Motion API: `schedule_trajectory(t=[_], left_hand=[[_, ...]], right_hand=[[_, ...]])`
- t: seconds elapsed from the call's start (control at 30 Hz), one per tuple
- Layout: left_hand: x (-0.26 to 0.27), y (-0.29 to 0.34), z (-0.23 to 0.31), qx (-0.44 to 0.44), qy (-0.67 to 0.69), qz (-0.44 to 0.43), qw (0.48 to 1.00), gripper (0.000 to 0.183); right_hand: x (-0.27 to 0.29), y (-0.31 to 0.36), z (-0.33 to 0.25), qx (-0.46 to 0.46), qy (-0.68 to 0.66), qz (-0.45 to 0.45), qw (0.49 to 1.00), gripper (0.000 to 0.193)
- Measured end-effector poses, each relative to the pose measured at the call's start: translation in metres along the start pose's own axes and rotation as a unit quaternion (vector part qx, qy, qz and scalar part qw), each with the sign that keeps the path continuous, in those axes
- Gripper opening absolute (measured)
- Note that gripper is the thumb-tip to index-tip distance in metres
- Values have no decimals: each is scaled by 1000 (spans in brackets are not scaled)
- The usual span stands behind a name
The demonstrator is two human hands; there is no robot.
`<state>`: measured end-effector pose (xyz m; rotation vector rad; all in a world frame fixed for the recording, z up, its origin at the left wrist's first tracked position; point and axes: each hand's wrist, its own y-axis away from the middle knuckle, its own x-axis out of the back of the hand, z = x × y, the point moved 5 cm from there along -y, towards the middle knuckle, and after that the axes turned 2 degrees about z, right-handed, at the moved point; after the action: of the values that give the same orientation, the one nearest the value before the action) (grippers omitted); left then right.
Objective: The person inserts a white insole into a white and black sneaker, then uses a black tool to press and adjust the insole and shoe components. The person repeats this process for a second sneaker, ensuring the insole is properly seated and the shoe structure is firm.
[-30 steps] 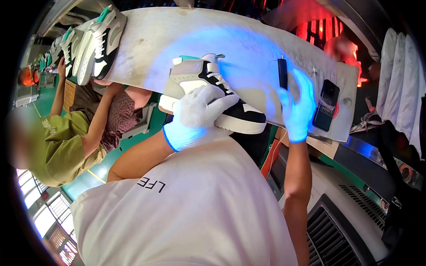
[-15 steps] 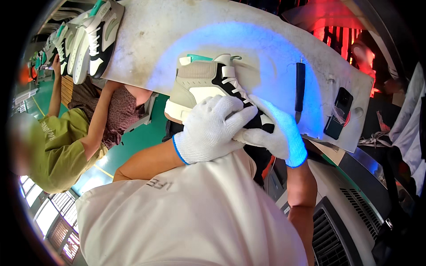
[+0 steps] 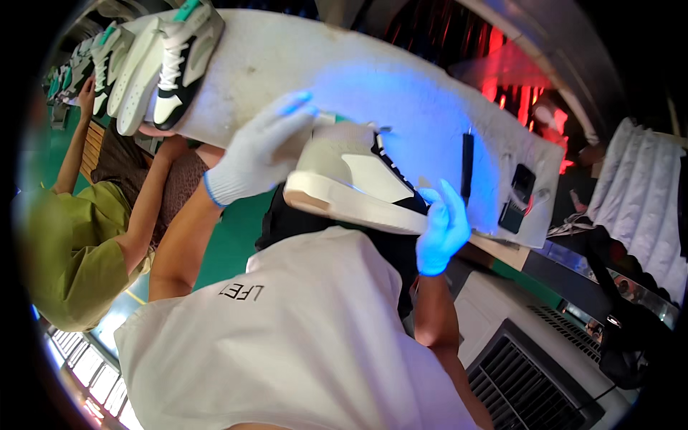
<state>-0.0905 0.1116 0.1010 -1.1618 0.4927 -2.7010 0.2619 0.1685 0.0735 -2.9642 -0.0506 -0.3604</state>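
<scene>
Left hand in white knit glove with blue cuff (image 3: 258, 154): opened, with fingers straight and pointing up toward the collar, just beside the heel; blurred, so cannot tell touching from hovering.
Right hand in white knit glove washed blue by light (image 3: 441, 229): closed around the toe end, with thumb and fingers on either side.
Pale grey, white and black high-top shoe (image 3: 357, 177): between both hands, at the near edge of the table; tilted, with toe to the right, heel to the left and thick white sole toward the wearer; cannot tell resting from lifted.
Long pale worktable with stained surface (image 3: 269, 64): stretching across the view behind the shoe, lit by a round patch of blue light (image 3: 430, 136).
Slim black-handled tool with thin tip (image 3: 467, 168): lying on the table, near the right hand, with tip pointing away from the wearer.
Black rectangular phone (image 3: 522, 183): farther right on the table, near the corner.
White and black laced shoe with teal lining (image 3: 175, 72): at the table's left end, beside more shoes.
Co-worker in olive-green shirt (image 3: 93, 244): seated at the left, with one arm reaching toward the shoes.
</scene>
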Motion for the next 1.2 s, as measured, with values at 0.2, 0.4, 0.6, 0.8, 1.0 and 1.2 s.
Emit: schedule_trajectory(t=[0.2,0.4,0.6,0.8,1.0,1.2], left_hand=[[14,-62,25,-122,57,-116,984,77],[35,-115,146,-91,-53,-170,980,80],[21,-152,172,12,-94,-229,969,80],[15,-171,200,38,-132,-267,954,84],[19,-183,202,165,88,-361,914,87],[20,-180,220,166,142,-469,856,107]], right_hand=[[-41,-123,38,-200,-183,-129,954,67],[-82,-147,107,-153,-397,-123,896,68],[-25,-104,-23,-3,-407,-138,903,100],[-14,-101,-88,101,-317,-127,934,117],[-23,-120,-54,12,-456,-112,883,122],[-13,-125,-63,61,-382,-116,915,116]])
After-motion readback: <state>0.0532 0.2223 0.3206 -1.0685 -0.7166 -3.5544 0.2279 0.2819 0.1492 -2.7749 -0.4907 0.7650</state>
